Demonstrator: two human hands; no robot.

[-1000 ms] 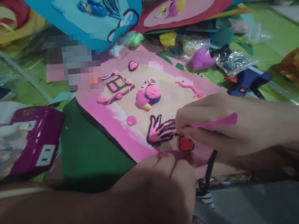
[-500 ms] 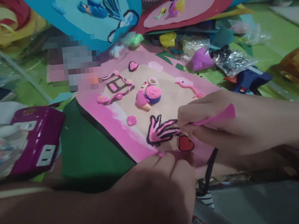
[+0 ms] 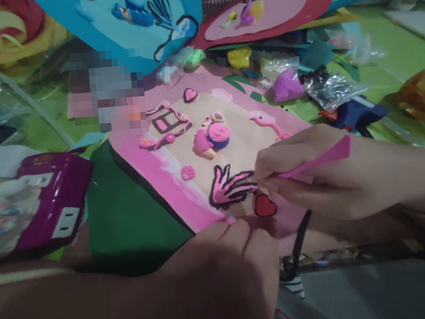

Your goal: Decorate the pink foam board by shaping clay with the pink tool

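Observation:
A pink craft board (image 3: 154, 172) lies tilted before me, dotted with clay shapes: a pink swirl figure (image 3: 212, 138), a flamingo (image 3: 267, 122), a black-outlined pink wing (image 3: 230, 187) and a red heart (image 3: 264, 206). My right hand (image 3: 310, 175) is closed around a pink modelling tool (image 3: 318, 160), whose tip meets the wing's right end. At the board's near edge my left hand (image 3: 229, 262) pinches the board with curled fingers.
A magenta box (image 3: 52, 198) sits at left on green paper (image 3: 128, 211). Bags of coloured clay (image 3: 283, 81) and a blue glue gun (image 3: 353, 112) lie behind the board. Blue and red craft boards (image 3: 129, 18) lean at the back. A black cord (image 3: 297, 241) hangs near me.
The pink tool's rear end has risen and swung right in my right hand, while its tip stays at the wing. My left hand has not moved.

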